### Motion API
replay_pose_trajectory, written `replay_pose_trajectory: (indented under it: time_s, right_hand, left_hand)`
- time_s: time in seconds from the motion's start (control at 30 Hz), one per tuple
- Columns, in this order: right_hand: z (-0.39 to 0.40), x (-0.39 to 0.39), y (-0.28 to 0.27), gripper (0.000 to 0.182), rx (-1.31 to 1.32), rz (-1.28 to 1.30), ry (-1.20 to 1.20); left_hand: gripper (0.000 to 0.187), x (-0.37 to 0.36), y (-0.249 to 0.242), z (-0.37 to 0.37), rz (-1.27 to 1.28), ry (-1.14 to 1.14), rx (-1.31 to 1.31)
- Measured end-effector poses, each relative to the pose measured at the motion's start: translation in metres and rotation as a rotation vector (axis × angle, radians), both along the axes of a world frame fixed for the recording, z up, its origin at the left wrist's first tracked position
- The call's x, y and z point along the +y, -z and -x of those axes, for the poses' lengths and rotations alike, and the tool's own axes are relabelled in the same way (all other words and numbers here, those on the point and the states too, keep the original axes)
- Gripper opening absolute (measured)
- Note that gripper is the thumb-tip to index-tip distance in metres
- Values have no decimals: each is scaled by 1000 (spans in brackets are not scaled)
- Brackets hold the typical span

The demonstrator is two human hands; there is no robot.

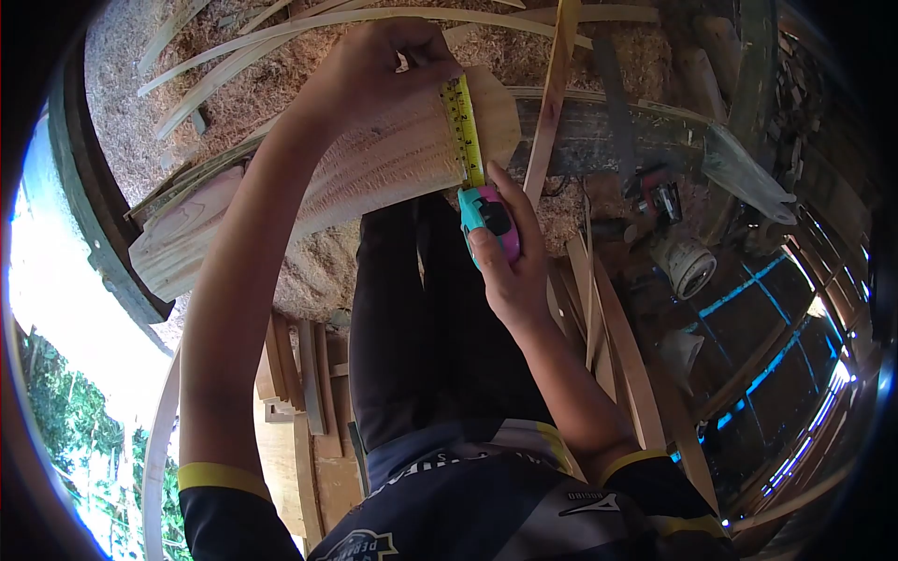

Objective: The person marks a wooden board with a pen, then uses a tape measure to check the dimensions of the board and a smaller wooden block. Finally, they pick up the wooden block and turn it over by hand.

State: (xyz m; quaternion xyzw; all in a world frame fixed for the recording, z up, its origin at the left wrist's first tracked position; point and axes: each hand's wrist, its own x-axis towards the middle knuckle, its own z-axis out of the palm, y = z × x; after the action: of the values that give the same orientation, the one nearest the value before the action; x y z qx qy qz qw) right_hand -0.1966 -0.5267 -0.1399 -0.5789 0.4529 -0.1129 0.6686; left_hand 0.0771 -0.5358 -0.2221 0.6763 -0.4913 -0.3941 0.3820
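A wide pale wooden board (374, 154) lies in front of me, its right end cut at angled corners. Across its width near that end runs the yellow blade (465, 131) of a tape measure (488, 224) with a teal and pink case. My right hand (517, 257) grips the case just below the board's near edge, thumb on the teal side. At the board's far edge, my left hand (398, 61) is closed with fingertips and thumb at the blade's end. The tip of the blade is partly hidden by those fingers.
Wood shavings (309, 257) cover the ground. Long thin strips (281, 33) lie beyond the board, and an upright slat (552, 103) stands right of it. A power tool (661, 198), a white container (687, 266) and a plastic bag (744, 173) are at the right. Timber pieces (304, 374) lie lower left.
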Motion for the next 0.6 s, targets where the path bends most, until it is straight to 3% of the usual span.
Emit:
replay_pose_trajectory:
  time_s: [0.53,0.6]
  right_hand:
    - [4,-4,7,59,61,8,-52]
    - [2,-6,5,53,34,-145,11]
  left_hand:
    - [17,-3,-1,-2,-87,31,32]
    - [16,-3,2,-2,-51,35,55]
